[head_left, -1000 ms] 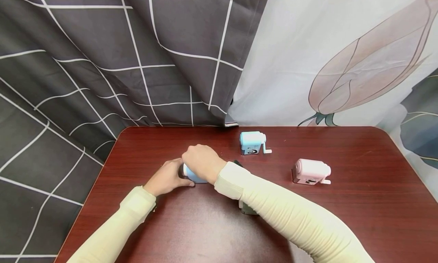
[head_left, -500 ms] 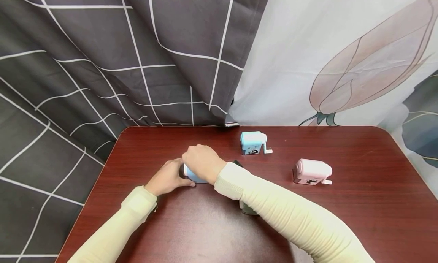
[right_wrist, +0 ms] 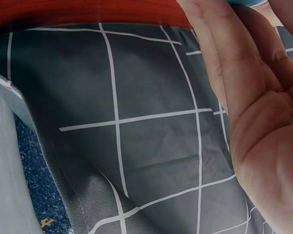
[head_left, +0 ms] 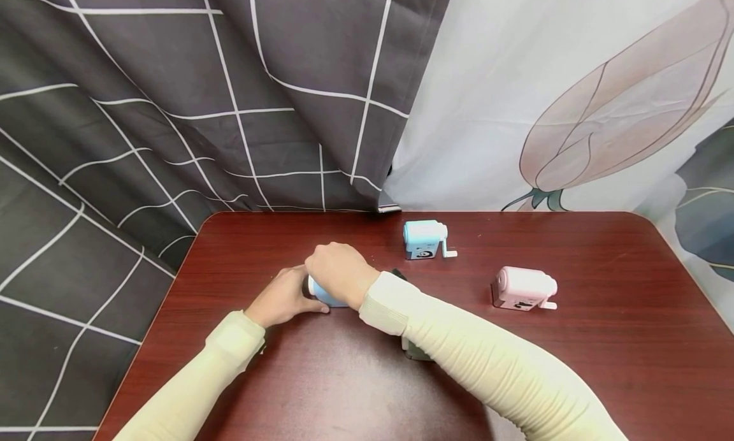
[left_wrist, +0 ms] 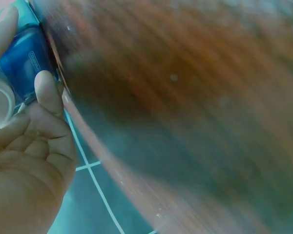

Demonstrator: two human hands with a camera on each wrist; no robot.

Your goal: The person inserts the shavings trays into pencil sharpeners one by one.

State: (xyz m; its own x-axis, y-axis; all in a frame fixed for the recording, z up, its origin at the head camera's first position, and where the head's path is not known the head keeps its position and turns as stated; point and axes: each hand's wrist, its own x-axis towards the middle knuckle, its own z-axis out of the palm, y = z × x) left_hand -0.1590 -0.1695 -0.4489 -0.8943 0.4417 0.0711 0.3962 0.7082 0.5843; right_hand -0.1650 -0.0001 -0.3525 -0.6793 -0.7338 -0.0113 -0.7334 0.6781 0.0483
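Note:
A blue pencil sharpener [head_left: 329, 296] stands at the left of the table, mostly covered by both hands. My left hand [head_left: 281, 299] grips its left end, thumb along the near side. In the left wrist view, thumb and finger hold the sharpener around its dark blue see-through part [left_wrist: 27, 63]. My right hand [head_left: 338, 269] reaches across from the right and holds the sharpener from above with curled fingers. Only a light blue sliver of it shows at the top of the right wrist view, above the right palm [right_wrist: 268, 126].
A light blue crank pencil sharpener [head_left: 421, 238] stands at the back of the brown table [head_left: 619, 358]. Farther right is a pink one [head_left: 523, 288]. A grey-green object [head_left: 417, 350] lies partly hidden under the right sleeve. Curtains hang behind the table's far edge.

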